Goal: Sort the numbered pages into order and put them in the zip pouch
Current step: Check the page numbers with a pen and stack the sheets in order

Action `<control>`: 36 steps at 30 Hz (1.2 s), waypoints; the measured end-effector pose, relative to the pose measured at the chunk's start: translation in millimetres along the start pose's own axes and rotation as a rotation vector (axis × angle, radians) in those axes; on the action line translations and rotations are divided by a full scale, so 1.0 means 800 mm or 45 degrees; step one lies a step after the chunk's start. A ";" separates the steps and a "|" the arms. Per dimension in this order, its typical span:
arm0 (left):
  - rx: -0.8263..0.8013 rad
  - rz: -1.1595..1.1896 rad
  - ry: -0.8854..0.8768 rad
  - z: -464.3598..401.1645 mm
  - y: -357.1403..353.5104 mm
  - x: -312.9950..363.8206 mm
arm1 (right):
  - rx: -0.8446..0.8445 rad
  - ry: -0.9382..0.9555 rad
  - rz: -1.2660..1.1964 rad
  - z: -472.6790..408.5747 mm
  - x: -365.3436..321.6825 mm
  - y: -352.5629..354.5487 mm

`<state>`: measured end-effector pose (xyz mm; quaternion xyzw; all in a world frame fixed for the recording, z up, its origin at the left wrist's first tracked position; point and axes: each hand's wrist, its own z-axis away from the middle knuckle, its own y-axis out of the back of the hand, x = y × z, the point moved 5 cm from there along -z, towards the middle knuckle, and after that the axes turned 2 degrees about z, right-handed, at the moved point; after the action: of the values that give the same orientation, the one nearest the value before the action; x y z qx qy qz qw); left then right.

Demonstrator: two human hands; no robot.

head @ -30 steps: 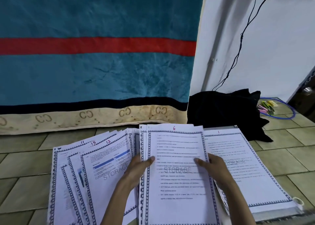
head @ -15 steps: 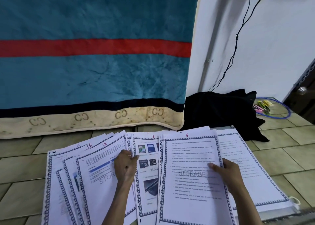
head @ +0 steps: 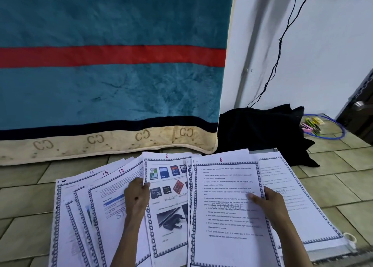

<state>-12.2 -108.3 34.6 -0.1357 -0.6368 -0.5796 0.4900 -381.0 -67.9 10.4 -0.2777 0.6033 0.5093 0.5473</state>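
Across the tiled floor [head: 30, 216] numbered pages fan out. Left hand [head: 136, 198] pinches page 8 [head: 167, 206] at its left edge; right hand [head: 268, 204] grips page 6 [head: 226, 216], just right of 8, long axes pointing away.

Fanned white numbered pages [head: 226, 216] lie on the tiled floor [head: 24, 212] at lower centre; hanging teal blanket [head: 113, 89] behind; black cloth bundle [head: 260, 129] at upper right.
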 end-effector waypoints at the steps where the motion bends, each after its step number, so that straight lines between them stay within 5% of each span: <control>1: 0.050 -0.008 -0.032 0.002 0.004 0.002 | -0.005 0.010 0.002 0.001 -0.002 -0.001; 5: 0.234 0.044 -0.253 0.016 0.016 0.013 | -0.024 0.097 0.036 0.006 -0.013 -0.007; 8: 0.110 0.312 -0.385 0.031 0.007 0.024 | -0.027 0.130 0.036 0.008 -0.018 -0.006; 15: -0.522 1.213 0.044 0.037 -0.025 0.028 | -0.245 0.099 -0.050 0.019 -0.030 -0.021; 19: -0.769 1.474 0.183 0.044 -0.019 0.035 | -0.450 0.073 -0.154 0.025 -0.038 -0.045; 26: -0.737 1.424 0.370 0.067 -0.038 0.031 | -0.526 -0.070 -0.226 0.028 -0.033 -0.064; 28: -0.500 1.301 0.342 0.054 -0.032 0.020 | -0.391 -0.047 -0.140 0.016 -0.032 -0.044; 32: 0.095 0.510 0.074 0.029 -0.004 -0.008 | -0.004 -0.019 0.026 -0.013 -0.021 0.013; 36: -0.043 0.236 0.076 0.019 -0.014 -0.017 | 0.299 -0.090 0.353 -0.025 0.000 0.046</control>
<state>-21.4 -93.0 19.5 -0.1850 -0.5967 -0.5463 0.5579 -421.5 -74.3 19.8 -0.1082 0.6714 0.5155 0.5213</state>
